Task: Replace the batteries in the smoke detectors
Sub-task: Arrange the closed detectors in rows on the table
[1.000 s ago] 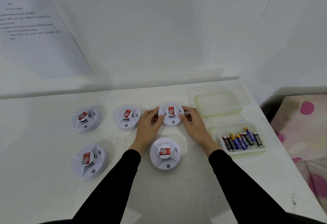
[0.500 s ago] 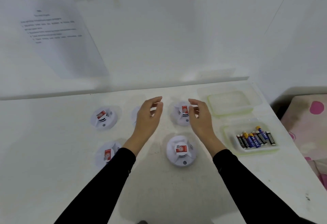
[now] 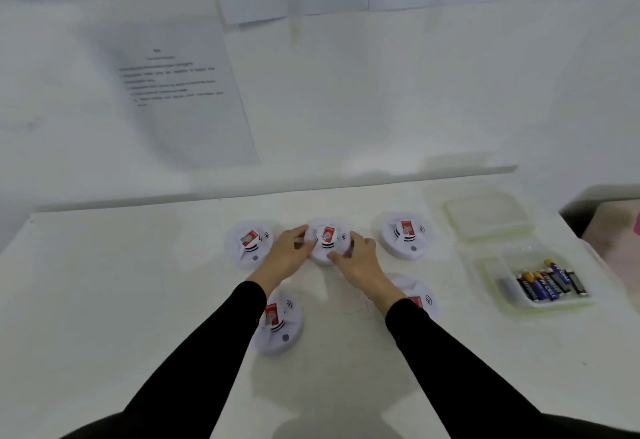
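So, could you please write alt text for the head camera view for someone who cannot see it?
Both hands, left hand and right hand, grip the middle smoke detector in the back row of a white table. Four more detectors lie around it, and a clear tray of batteries sits to the right.

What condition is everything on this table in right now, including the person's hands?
Middle back detector: on table, closed, gripped on both sides.
Other four detectors: lying closed, untouched.
Battery tub: open, batteries inside.
Lid: off, lying behind the tub.
Left hand: on the detector.
Right hand: on the detector.
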Demonstrator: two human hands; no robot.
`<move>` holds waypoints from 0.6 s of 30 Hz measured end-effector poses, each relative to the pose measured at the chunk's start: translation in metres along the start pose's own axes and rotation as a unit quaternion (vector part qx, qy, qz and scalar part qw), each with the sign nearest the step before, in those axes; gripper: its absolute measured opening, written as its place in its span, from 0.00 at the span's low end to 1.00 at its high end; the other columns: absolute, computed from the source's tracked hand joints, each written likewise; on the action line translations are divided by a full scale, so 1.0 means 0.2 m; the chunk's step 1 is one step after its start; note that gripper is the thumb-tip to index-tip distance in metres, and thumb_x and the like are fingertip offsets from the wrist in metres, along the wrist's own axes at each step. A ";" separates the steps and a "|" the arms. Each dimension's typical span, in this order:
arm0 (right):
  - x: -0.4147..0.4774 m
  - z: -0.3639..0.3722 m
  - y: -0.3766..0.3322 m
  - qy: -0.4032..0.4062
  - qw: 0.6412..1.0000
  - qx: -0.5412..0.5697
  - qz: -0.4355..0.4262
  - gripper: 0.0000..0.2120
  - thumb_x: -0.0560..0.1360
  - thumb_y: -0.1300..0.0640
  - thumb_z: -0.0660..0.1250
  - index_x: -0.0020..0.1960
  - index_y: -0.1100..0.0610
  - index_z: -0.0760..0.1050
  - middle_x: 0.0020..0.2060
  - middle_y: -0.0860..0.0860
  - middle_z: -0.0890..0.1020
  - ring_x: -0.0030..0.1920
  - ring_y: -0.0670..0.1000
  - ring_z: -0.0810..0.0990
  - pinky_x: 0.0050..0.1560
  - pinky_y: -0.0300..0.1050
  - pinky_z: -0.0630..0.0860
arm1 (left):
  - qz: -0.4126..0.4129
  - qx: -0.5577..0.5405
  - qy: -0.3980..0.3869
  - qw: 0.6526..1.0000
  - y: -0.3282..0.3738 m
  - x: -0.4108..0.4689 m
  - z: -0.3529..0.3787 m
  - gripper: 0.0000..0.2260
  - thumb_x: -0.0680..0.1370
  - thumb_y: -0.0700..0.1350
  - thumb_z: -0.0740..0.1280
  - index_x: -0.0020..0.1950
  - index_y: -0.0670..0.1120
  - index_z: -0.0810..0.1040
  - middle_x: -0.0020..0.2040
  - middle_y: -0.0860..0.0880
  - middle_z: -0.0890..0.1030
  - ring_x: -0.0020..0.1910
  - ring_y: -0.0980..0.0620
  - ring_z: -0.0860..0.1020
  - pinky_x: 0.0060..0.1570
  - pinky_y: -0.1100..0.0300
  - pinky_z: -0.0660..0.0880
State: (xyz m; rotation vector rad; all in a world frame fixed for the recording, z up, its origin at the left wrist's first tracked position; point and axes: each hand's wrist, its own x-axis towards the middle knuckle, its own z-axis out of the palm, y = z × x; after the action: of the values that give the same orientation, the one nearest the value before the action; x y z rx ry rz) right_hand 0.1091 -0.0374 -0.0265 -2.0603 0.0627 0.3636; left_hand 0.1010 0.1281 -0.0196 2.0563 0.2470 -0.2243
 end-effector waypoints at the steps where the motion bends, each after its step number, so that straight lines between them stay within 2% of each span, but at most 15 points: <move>1: 0.00 0.00 0.01 -0.005 1.000 0.014 -0.008 0.25 0.71 0.56 0.72 0.65 0.58 0.68 0.60 0.57 0.69 0.55 0.53 0.73 0.58 0.47 0.73 | 0.002 -0.037 0.000 0.999 -0.01 0.00 -0.01 0.15 0.80 0.46 0.67 0.66 0.44 0.75 0.60 0.43 0.80 0.60 0.45 0.79 0.59 0.53 0.75; 3: 0.01 -0.02 0.01 -0.011 0.998 0.062 -0.031 0.31 0.71 0.58 0.73 0.70 0.56 0.65 0.60 0.55 0.73 0.55 0.51 0.76 0.55 0.44 0.77 | 0.003 -0.118 -0.003 0.993 -0.03 -0.02 -0.03 0.16 0.78 0.42 0.71 0.65 0.48 0.74 0.61 0.45 0.80 0.60 0.48 0.79 0.58 0.56 0.78; 5: 0.00 -0.03 0.01 -0.026 0.993 0.106 -0.049 0.30 0.72 0.63 0.72 0.70 0.55 0.64 0.57 0.52 0.76 0.52 0.49 0.78 0.46 0.34 0.76 | 0.009 -0.164 -0.012 0.986 -0.06 -0.03 -0.06 0.19 0.76 0.41 0.72 0.64 0.50 0.72 0.60 0.46 0.81 0.59 0.49 0.80 0.55 0.57 0.79; 7: -0.01 -0.04 0.02 -0.037 0.989 0.133 -0.053 0.29 0.73 0.65 0.71 0.70 0.53 0.64 0.56 0.51 0.78 0.51 0.48 0.78 0.44 0.33 0.75 | 0.020 -0.183 -0.027 0.983 -0.07 -0.05 -0.06 0.20 0.76 0.41 0.73 0.64 0.50 0.70 0.59 0.45 0.82 0.58 0.48 0.81 0.53 0.60 0.79; 11: -0.01 -0.05 0.05 -0.044 0.984 0.162 -0.054 0.30 0.71 0.63 0.73 0.68 0.49 0.66 0.55 0.53 0.80 0.51 0.49 0.80 0.46 0.37 0.77 | 0.041 -0.185 -0.023 0.982 -0.09 -0.07 -0.06 0.21 0.76 0.43 0.73 0.66 0.54 0.71 0.60 0.50 0.81 0.57 0.54 0.81 0.51 0.64 0.78; 15: -0.01 -0.04 0.05 -0.034 0.985 0.165 -0.047 0.29 0.70 0.61 0.75 0.66 0.48 0.67 0.53 0.53 0.81 0.51 0.51 0.81 0.49 0.41 0.78 | 0.043 -0.178 -0.027 0.983 -0.12 -0.06 -0.05 0.25 0.76 0.47 0.73 0.71 0.57 0.71 0.60 0.50 0.82 0.59 0.55 0.80 0.59 0.60 0.75; 18: 0.00 -0.04 0.04 -0.029 0.984 0.169 -0.043 0.29 0.69 0.62 0.75 0.65 0.49 0.67 0.53 0.55 0.80 0.51 0.53 0.81 0.49 0.42 0.78 | 0.042 -0.173 -0.031 0.983 -0.12 -0.05 -0.05 0.26 0.77 0.46 0.71 0.73 0.57 0.69 0.60 0.51 0.82 0.59 0.58 0.79 0.57 0.65 0.74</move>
State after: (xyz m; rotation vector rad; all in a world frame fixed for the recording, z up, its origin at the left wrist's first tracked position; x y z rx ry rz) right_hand 0.1086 -0.0476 -0.0301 -1.7111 -0.0002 0.3339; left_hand 0.0852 0.1480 -0.0320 1.7071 0.1470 -0.1796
